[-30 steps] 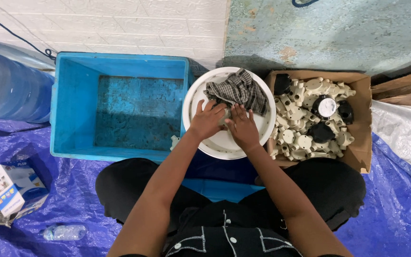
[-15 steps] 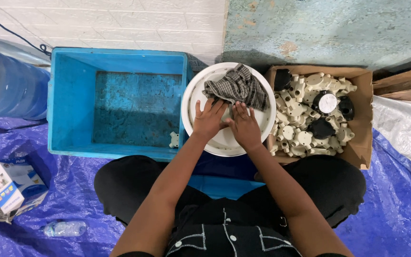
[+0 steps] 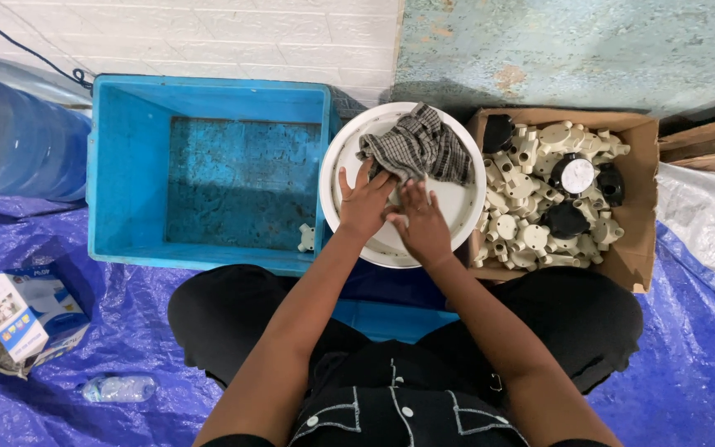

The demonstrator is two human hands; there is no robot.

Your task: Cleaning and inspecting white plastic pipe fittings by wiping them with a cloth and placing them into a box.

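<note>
Our left hand (image 3: pixel 363 203) pinches the checked cloth (image 3: pixel 417 151) at its lower edge over the white dish (image 3: pixel 349 149), centre frame; our right hand (image 3: pixel 422 223) lies spread, pressing the dish. The cloth looks soft and light, best gathered by a fold

Sitting between crate (image 3: pixel 126 165) on the left and carton (image 3: pixel 639 215) of fittings (image 3: pixel 531 207) on the right: bucket (image 3: pixel 349 157), cloth (image 3: pixel 415 149) lying on it.

Open crate (image 3: pixel 126 165) left (parts carton (image 3: pixel 640 207) right)
</note>
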